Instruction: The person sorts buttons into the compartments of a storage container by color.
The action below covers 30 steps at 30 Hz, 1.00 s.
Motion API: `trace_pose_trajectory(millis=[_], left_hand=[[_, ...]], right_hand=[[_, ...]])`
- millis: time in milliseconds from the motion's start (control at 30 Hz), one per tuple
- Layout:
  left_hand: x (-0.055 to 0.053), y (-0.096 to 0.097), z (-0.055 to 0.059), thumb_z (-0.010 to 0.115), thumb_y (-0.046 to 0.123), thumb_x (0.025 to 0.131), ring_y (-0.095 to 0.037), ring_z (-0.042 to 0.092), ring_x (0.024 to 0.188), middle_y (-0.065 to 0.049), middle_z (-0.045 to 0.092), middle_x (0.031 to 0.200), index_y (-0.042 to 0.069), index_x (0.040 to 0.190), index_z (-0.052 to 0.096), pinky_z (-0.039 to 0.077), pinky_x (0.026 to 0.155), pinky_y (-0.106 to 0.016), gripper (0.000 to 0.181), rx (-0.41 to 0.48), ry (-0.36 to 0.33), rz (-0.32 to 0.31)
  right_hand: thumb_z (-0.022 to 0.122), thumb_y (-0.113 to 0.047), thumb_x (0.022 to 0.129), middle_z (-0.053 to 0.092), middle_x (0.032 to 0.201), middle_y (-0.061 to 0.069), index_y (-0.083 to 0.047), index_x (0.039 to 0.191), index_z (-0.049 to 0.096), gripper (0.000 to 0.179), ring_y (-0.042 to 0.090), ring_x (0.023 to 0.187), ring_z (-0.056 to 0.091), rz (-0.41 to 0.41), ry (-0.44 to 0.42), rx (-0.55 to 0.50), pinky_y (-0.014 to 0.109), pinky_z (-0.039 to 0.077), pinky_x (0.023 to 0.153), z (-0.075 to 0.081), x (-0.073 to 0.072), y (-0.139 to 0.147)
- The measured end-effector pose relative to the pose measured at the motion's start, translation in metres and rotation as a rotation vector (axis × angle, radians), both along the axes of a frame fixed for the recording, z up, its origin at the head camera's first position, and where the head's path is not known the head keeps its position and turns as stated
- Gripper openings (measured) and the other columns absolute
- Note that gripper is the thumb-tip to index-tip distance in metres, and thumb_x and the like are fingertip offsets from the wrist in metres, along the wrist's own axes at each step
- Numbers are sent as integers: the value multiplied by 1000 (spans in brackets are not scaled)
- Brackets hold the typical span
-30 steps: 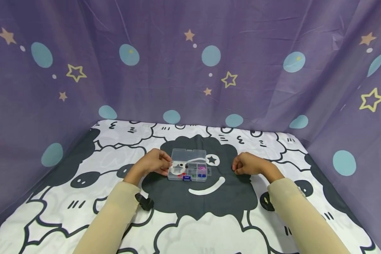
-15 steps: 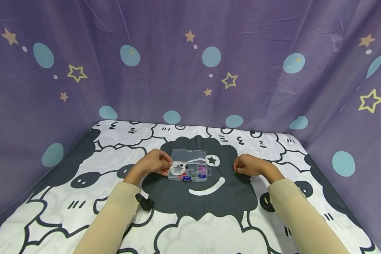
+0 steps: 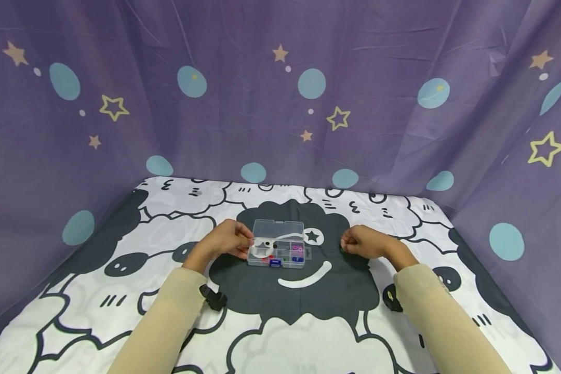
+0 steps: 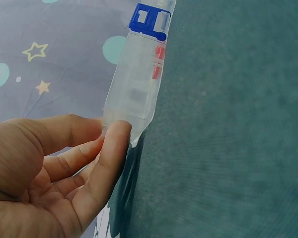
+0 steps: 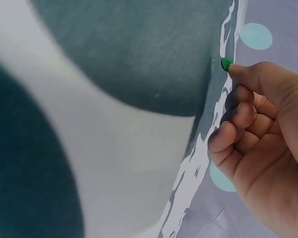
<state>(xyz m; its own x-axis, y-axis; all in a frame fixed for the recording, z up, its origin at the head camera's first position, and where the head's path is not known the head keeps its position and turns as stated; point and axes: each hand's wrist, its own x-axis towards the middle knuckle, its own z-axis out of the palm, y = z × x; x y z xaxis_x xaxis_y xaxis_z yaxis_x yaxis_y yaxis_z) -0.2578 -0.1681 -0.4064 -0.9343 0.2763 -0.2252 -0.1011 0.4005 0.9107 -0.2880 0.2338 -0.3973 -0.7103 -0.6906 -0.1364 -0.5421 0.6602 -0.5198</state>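
Note:
A clear plastic compartment box (image 3: 282, 259) lies on the cloth with its lid (image 3: 278, 228) raised at the back. Small red, green, blue and pink pieces sit in its compartments. The left hand (image 3: 226, 239) pinches the box's left end between thumb and fingers; the left wrist view shows the blue latch (image 4: 149, 21) and a red piece (image 4: 158, 62) through the wall. To the right of the box, the right hand (image 3: 366, 241) is low over the dark cloth. In the right wrist view its thumb and forefinger pinch a small green bead (image 5: 226, 63), mostly hidden in the head view.
A sheep-print cloth (image 3: 299, 296) covers the table. Purple curtains (image 3: 262, 130) with stars and dots enclose the back and both sides. A black strap piece (image 3: 212, 297) is on the left sleeve. Dark cloth lies between the box and the right hand.
The right hand shifts slightly right, then back left, staying low over the cloth. A bit of green shows under its fingertips half a second ago. Left hand and box keep their place.

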Motion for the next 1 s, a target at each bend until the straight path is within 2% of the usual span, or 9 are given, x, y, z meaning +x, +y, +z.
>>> trace_pose_trajectory(millis=[600,1000], left_hand=[[1,2,1,67,-2,95,-20,69,67,-21,65,96,-12,115,64,65,65,-36,22,-12,-1,8],[1,1,0,67,-3,95,-20,69,66,-21,65,95,-12,115,64,65,64,-36,22,-2,-1,2]], right_hand=[[62,-4,99,51,67,-10,-3,90,68,11,4,59,45,49,60,-59,22,40,58,9,-2,-16],[58,-1,99,46,66,-11,-1,89,67,13,2,58,41,70,86,-95,21,35,56,10,-1,-31]])
